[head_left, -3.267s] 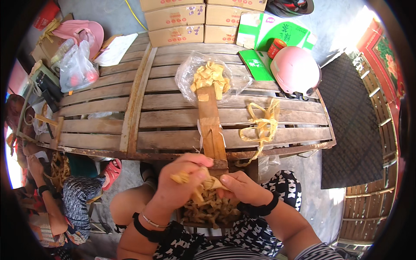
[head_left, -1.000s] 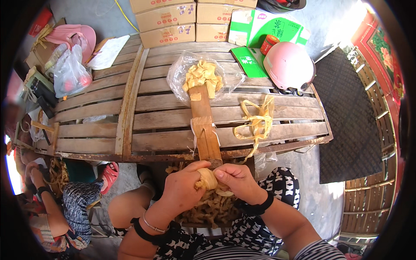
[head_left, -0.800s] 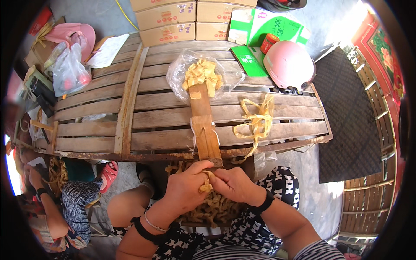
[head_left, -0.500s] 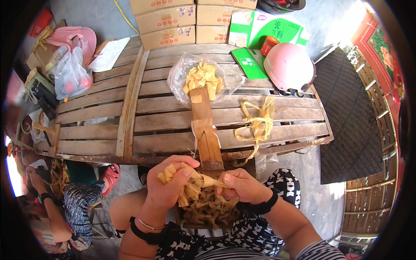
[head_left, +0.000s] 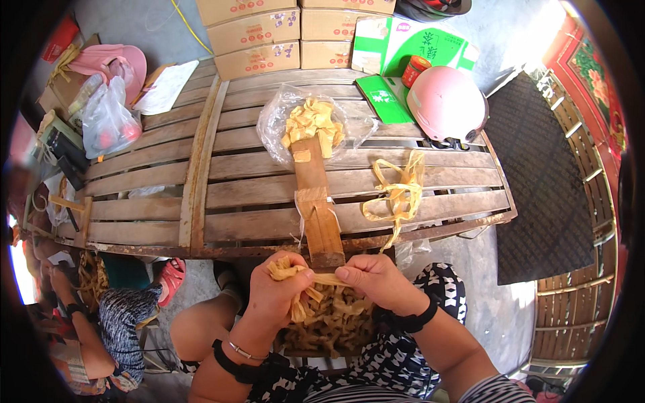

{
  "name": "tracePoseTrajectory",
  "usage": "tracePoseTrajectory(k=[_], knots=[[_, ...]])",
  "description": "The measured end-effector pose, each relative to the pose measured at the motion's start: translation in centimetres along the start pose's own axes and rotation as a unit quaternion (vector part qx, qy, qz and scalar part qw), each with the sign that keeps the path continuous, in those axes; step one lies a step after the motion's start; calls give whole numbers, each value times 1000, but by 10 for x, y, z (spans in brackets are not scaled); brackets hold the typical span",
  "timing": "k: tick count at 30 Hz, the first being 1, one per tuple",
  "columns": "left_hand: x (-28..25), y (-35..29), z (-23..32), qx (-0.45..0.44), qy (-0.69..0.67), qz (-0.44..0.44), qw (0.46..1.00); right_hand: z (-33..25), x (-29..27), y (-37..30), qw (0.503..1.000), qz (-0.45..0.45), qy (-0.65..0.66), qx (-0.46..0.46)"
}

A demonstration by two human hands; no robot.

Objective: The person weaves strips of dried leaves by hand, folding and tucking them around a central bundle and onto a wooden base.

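Abreast, curled fingers (head_left: 352,274) pinch strips (head_left: 326,278).

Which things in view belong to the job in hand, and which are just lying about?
Apparently in use:
yellow strips, held by the left hand and right hand
wooden board, near end by the hands
brown pieces below the hands
folded yellow pieces at the board's far end

Apparently just lying about:
pink helmet
red container
pink cap
white paper
cardboard boxes

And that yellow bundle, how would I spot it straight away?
Find the slatted table, then follow the narrow board past its near edge. There the left hand grips the yellow bundle. It's paler than the brown heap below, and a strip stretches from it to the right hand.
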State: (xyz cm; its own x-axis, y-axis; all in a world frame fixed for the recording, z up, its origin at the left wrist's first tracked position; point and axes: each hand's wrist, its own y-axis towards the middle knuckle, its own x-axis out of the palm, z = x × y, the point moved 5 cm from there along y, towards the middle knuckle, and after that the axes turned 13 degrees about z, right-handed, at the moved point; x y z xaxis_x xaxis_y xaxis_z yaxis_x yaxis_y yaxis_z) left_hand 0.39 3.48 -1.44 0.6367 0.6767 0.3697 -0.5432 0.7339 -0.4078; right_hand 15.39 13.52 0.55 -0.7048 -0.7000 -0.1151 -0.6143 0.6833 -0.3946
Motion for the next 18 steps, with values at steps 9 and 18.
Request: tracePoseTrajectory(k=[9, 18], knots=[[-7, 53, -22, 41, 57, 79, 994, -10, -15, 41, 870, 268, -229, -345], [26, -7, 1, 251, 381, -162, 875, -11, -12, 25, 896, 242, -134, -348]])
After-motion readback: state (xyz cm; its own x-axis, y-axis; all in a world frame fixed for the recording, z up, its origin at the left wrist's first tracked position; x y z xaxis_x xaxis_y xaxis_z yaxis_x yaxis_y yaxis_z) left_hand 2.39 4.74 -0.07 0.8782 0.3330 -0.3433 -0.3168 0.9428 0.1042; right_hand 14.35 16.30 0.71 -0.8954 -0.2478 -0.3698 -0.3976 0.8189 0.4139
